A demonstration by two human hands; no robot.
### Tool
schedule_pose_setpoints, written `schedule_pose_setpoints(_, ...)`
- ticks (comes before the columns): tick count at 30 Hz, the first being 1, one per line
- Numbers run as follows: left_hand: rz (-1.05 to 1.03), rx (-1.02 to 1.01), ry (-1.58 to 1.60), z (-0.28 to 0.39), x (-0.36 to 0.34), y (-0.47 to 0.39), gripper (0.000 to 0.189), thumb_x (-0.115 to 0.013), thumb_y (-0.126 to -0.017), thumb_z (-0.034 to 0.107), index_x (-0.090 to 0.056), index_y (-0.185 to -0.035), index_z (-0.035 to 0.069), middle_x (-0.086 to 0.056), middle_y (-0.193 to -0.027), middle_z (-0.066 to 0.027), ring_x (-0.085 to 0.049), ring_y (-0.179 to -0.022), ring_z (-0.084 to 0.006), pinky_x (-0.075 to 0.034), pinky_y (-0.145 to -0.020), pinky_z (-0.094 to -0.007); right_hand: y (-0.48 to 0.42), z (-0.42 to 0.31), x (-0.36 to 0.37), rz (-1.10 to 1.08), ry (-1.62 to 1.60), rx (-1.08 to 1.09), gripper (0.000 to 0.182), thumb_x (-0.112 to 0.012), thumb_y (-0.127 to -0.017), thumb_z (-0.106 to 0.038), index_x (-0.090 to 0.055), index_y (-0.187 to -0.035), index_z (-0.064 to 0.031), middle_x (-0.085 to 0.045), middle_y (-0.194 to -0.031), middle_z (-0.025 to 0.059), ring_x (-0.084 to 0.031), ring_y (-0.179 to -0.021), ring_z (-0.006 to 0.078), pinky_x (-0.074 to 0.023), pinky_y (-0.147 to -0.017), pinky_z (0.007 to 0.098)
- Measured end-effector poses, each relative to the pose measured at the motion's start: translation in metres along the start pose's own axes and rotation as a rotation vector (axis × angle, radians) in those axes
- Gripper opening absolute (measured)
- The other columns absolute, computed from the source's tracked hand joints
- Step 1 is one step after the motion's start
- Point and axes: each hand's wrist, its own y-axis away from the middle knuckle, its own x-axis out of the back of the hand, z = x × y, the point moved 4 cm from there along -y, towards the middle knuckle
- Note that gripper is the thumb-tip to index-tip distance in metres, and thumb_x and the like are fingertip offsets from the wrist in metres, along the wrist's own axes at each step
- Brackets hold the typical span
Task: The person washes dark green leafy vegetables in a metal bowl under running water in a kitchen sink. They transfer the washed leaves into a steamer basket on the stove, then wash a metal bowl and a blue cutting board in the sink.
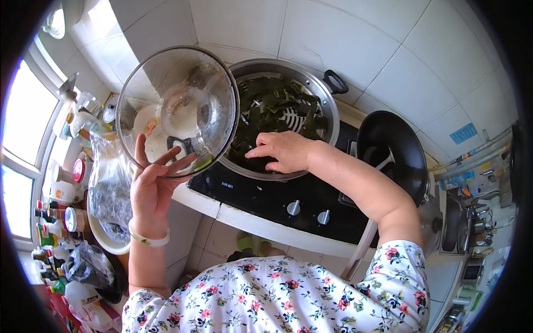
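My left hand (156, 181) grips the near rim of a clear glass bowl (183, 104), its fingers spread under the wall and seen through the glass. The bowl is tilted beside a wide steel steamer pot (333, 120) and overlaps the pot's left rim. Wet drops cling inside the bowl. Dark green leafy pieces, likely kelp (270, 98), lie spread over the slotted steamer plate (293, 118) in the pot. My right hand (283, 152) reaches over the near rim with bent fingers at the green pieces. Whether it pinches any is hidden.
The pot stands on a black gas stove (258, 189) with two knobs. To the right rests a black wok (387, 145), its long handle (360, 249) pointing towards me. A plastic-covered basin (110, 200) and several bottles and jars crowd the left. A sink (454, 229) lies far right.
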Motion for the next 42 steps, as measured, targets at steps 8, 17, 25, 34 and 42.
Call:
schedule_pose_setpoints(8,0.029,-0.013,-0.009,0.005,-0.002,0.009,0.077,-0.035,-0.075,-0.008,-0.013,-0.142,0.023,-0.046,-0.115,-0.0328,-0.050,-0.103,-0.0541,-0.056,-0.074,-0.0521,-0.034,0.029,0.010,0.308,-0.054,0.062,0.029,-0.065,-0.079,-0.028,-0.065,-0.105,-0.0148,-0.056,-0.106,0.0095,-0.058,-0.095,0.0275,-0.0477,-0.082,0.0356)
schedule_pose_setpoints(17,-0.037,0.026,-0.039,0.001,-0.007,0.007,0.080,-0.037,-0.076,-0.008,-0.009,-0.142,0.026,-0.048,-0.114,-0.0276,-0.055,-0.099,-0.0492,-0.056,-0.071,-0.0526,0.003,0.051,0.054,0.597,-0.175,-0.038,0.030,-0.065,-0.079,-0.024,-0.065,-0.105,-0.0101,-0.061,-0.111,0.0132,-0.059,-0.103,0.0261,-0.0482,-0.085,0.0321)
schedule_pose_setpoints(25,-0.186,-0.099,-0.183,-0.019,-0.046,-0.014,0.087,-0.038,-0.073,-0.010,-0.004,-0.143,0.029,-0.040,-0.114,-0.0184,-0.060,-0.096,-0.0355,-0.058,-0.068,-0.0467,0.037,-0.011,0.064,0.270,-0.957,-0.328,0.090,-0.059,-0.077,-0.061,-0.027,-0.139,-0.0046,-0.057,-0.113,0.0145,-0.057,-0.102,0.0204,-0.0505,-0.074,0.0306)
schedule_pose_setpoints(34,-0.299,-0.683,-0.794,-0.004,-0.080,-0.009,0.084,-0.054,-0.084,0.008,0.003,-0.145,0.015,-0.030,-0.134,-0.0269,-0.047,-0.116,-0.0372,-0.040,-0.096,-0.0436,0.063,-0.066,0.055,0.705,-1.180,-0.413,0.067,-0.039,-0.079,-0.008,-0.012,-0.140,0.0011,-0.060,-0.092,0.0210,-0.064,-0.074,0.0246,-0.0524,-0.064,0.0339)
schedule_pose_setpoints(42,-0.889,-1.127,-1.788,-0.049,-0.164,0.011,0.038,-0.059,-0.076,0.008,-0.055,-0.114,0.001,-0.056,-0.114,-0.0149,-0.053,-0.106,-0.0313,-0.042,-0.091,-0.0405,0.078,-0.043,0.060,1.041,-1.165,-0.263,0.069,-0.043,-0.077,-0.007,-0.014,-0.140,0.0007,-0.060,-0.089,0.0203,-0.064,-0.073,0.0279,-0.0539,-0.062,0.0364)
